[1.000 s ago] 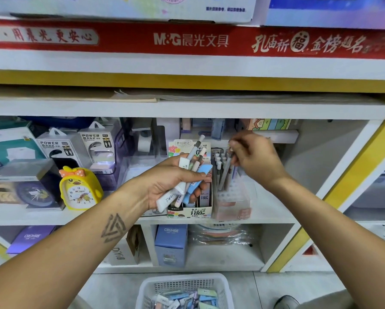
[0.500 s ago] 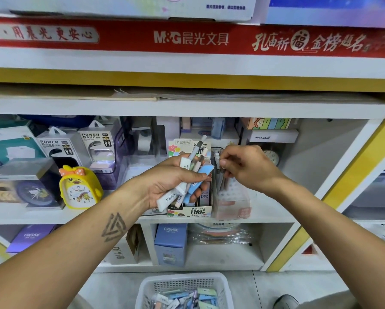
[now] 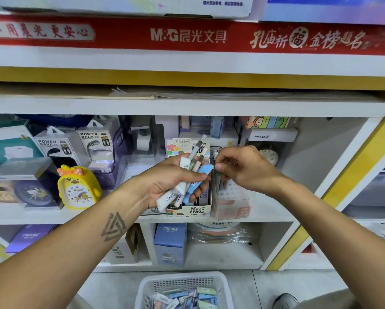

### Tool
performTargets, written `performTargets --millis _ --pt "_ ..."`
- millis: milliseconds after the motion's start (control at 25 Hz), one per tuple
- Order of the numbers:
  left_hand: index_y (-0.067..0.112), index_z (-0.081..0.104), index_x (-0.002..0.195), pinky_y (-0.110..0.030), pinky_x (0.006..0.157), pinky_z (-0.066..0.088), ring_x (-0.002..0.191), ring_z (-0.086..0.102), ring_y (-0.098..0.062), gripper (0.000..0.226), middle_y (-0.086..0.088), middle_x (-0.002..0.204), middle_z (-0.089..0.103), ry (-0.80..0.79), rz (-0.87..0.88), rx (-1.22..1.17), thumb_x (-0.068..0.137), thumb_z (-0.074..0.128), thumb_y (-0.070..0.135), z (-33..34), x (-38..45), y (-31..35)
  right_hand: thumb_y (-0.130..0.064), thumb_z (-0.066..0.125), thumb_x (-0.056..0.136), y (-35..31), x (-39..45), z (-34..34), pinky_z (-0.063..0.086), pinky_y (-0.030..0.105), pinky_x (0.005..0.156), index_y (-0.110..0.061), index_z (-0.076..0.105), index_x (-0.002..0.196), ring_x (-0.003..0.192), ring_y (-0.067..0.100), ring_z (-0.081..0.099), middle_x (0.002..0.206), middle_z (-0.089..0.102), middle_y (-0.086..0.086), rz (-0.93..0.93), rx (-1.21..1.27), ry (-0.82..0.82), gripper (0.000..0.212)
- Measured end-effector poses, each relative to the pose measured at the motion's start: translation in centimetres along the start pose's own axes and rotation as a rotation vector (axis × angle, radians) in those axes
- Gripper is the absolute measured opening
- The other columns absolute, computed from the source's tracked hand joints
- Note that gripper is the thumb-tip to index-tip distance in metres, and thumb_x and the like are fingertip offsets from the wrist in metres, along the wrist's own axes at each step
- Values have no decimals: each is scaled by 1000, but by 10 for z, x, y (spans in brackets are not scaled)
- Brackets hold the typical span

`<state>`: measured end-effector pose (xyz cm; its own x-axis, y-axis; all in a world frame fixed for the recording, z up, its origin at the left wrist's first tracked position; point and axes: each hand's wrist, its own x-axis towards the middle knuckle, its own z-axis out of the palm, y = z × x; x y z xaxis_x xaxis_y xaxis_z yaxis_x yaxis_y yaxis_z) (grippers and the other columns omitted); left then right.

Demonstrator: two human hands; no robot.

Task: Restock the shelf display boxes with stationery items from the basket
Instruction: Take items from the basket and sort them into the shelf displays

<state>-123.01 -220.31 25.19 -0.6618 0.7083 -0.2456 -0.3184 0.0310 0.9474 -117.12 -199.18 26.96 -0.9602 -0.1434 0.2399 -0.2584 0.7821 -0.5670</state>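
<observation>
The left hand (image 3: 164,184) grips a bunch of pens (image 3: 191,175), pointing up. The right hand (image 3: 242,169), just beside it, pinches something thin above the clear display box (image 3: 231,201); I cannot tell what.

Bare shelf (image 3: 320,175) rt of clear pen box (image 3: 231,201); yellow clock (image 3: 79,188) left.
</observation>
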Motion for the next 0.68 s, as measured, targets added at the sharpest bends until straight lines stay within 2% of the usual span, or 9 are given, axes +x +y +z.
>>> performTargets --millis 120,320,480,560,640,680 --pt "-1 62 116 -32 53 53 66 61 -29 33 -24 83 67 4 2 12 85 72 1 1 0 0 -15 65 96 1 1 1 58 39 73 -24 66 84 72 10 67 74 69 -5 1 23 6 15" --pt "1 64 111 -32 53 53 66 61 -29 26 -23 82 67 5 0 24 86 70 1 1 -2 0 -18 65 97 11 3 9 59 37 69 -23 58 90 69 10 68 72 69 -3 62 28 52 11" --pt "1 63 114 -31 53 52 63 61 -29 27 -23 81 65 -18 -1 44 88 68 0 3 -4 1 -28 65 96 12 8 15 49 35 73 -13 74 88 83 20 62 88 63 -2 -23 -347 164 19" --pt "5 65 110 -31 53 51 63 61 -29 23 -23 81 64 -48 -4 43 89 67 -1 4 -4 1 -33 60 99 10 11 14 48 34 72 -10 75 87 81 21 60 90 64 7 72 -177 215 30" --pt "8 66 106 -30 53 51 63 62 -29 20 -24 81 63 -78 -11 43 89 67 -2 5 -5 2 -42 59 99 3 13 12 45 33 62 -7 72 83 68 21 58 82 67 19 242 243 198 41" --pt "9 65 106 -30 52 51 62 62 -30 21 -25 82 63 -87 -15 44 89 66 -3 6 -4 2 -44 63 96 0 12 10 42 30 55 -8 73 82 63 20 54 77 65 19 305 393 153 41"
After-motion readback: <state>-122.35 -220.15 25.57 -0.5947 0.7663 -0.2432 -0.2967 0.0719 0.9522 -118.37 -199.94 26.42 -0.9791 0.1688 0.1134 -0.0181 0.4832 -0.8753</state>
